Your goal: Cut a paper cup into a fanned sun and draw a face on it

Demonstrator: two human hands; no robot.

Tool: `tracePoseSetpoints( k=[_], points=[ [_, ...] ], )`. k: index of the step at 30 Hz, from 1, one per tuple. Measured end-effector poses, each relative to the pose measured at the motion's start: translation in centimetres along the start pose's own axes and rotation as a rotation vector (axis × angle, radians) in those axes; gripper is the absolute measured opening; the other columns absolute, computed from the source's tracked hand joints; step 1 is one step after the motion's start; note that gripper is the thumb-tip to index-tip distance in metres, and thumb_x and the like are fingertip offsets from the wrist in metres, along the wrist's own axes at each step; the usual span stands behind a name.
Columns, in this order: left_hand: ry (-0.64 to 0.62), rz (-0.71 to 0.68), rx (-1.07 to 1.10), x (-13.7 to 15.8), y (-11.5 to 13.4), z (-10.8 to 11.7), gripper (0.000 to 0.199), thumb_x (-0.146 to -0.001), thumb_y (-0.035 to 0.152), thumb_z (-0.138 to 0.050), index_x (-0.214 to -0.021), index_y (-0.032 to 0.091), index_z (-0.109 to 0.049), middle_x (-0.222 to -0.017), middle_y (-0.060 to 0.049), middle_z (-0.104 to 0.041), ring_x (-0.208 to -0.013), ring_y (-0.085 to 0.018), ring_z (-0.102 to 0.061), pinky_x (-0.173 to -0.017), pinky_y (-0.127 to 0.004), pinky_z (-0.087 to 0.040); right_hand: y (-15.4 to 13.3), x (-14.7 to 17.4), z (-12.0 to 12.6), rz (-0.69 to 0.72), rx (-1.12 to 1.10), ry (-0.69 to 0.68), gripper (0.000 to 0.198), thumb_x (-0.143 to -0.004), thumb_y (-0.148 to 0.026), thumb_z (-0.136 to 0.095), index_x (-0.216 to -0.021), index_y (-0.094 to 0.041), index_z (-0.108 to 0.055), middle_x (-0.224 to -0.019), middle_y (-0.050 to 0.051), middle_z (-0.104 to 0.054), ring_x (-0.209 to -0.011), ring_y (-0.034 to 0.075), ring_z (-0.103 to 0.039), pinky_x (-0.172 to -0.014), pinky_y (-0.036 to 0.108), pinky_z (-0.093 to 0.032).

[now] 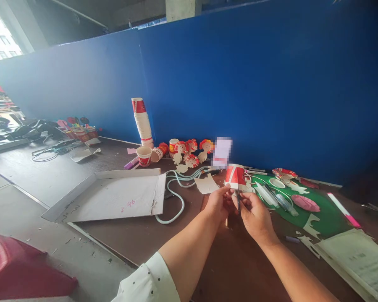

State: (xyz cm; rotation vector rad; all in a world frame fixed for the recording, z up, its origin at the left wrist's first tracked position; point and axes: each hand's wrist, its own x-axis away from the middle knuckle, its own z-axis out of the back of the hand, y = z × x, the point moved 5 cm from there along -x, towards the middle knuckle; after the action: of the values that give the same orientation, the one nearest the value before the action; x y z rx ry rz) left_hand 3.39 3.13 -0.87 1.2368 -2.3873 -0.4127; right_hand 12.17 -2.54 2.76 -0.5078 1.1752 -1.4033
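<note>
Above the brown table, my left hand (219, 203) is closed on a red and white paper cup (234, 176), gripping it near its lower edge. My right hand (255, 216) is closed just to the right, around what looks like scissors (238, 200); a narrow dark part of them meets the cup's lower edge. The fingers hide the handles. Behind the cup lie several paper lion figures (205, 150) with red fringed manes. A torn paper piece (207, 183) rests left of the cup.
A shallow white box lid (113, 197) lies left, beside a pale cable (179, 209). A tall stack of cups (142, 121) stands by the blue partition (255, 84). On the right are a green mat (327, 209), a pink-capped marker (343, 209) and paper scraps (311, 226).
</note>
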Motion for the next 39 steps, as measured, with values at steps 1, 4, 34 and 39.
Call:
tracePoseSetpoints(
  k=[1, 4, 34, 39],
  points=[
    [0.002, 0.000, -0.004, 0.0, 0.0, 0.0, 0.019, -0.081, 0.024, -0.061, -0.067, 0.013, -0.055, -0.049, 0.005, -0.040, -0.037, -0.006, -0.037, -0.039, -0.018, -0.035, 0.0, 0.0, 0.0, -0.007, -0.007, -0.006, 0.041, -0.077, -0.057, -0.062, -0.096, -0.022, -0.058, -0.077, 0.006, -0.071, -0.061, 0.020, -0.065, -0.058, 0.031, -0.051],
    [0.027, -0.001, -0.009, 0.2, 0.0, -0.1, 0.019, -0.081, 0.025, -0.060, -0.066, 0.013, -0.055, -0.049, 0.004, -0.041, -0.038, -0.006, -0.039, -0.037, -0.018, -0.032, 0.0, 0.0, 0.1, -0.010, -0.019, -0.008, 0.041, -0.076, -0.057, -0.063, -0.096, -0.021, -0.058, -0.078, 0.006, -0.071, -0.060, 0.019, -0.065, -0.057, 0.030, -0.051],
    [0.016, 0.021, 0.219, 0.8, 0.8, -0.9, 0.012, -0.084, 0.008, -0.055, -0.073, 0.009, -0.052, -0.064, 0.001, -0.046, -0.043, 0.000, -0.038, -0.036, -0.007, -0.027, 0.2, -0.4, -0.3, -0.067, -0.268, -0.046, 0.040, -0.074, -0.051, -0.068, -0.098, -0.022, -0.057, -0.092, 0.006, -0.071, -0.079, 0.021, -0.066, -0.069, 0.030, -0.053],
    [0.032, -0.003, 0.254, 0.8, 1.8, -0.9, 0.011, -0.085, 0.007, -0.053, -0.074, 0.009, -0.053, -0.064, 0.000, -0.046, -0.044, -0.001, -0.040, -0.036, -0.007, -0.030, 0.4, 0.2, -0.8, -0.056, -0.187, -0.122, 0.039, -0.076, -0.048, -0.067, -0.103, -0.022, -0.055, -0.092, 0.006, -0.071, -0.085, 0.022, -0.066, -0.076, 0.032, -0.051]
  ],
)
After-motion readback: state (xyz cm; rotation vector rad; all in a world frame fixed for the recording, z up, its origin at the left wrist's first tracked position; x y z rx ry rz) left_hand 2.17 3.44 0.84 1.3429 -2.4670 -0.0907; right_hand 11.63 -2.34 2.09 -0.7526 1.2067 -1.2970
